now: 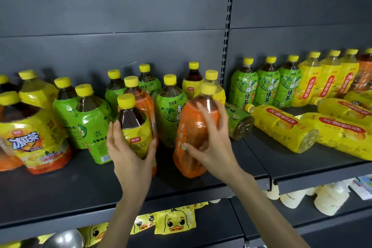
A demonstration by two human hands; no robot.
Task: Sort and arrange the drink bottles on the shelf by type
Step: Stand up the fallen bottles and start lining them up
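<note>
My left hand (128, 153) grips a yellow-labelled bottle of dark tea (133, 125) that stands upright near the front of the dark shelf (80, 189). My right hand (211, 137) grips an orange-labelled bottle (191, 141) that tilts a little to the right, its yellow cap up. Behind them stand green-labelled bottles (171, 115), another orange bottle (144, 104) and more yellow ones (193, 84), all mixed together.
At the left stand large iced-tea bottles (38, 133) and green ones (94, 123). On the right shelf section, three green bottles (265, 84) and yellow ones (330, 78) stand upright; several yellow bottles (281, 127) and a green one (239, 121) lie down. Duck-print packets (175, 221) hang below.
</note>
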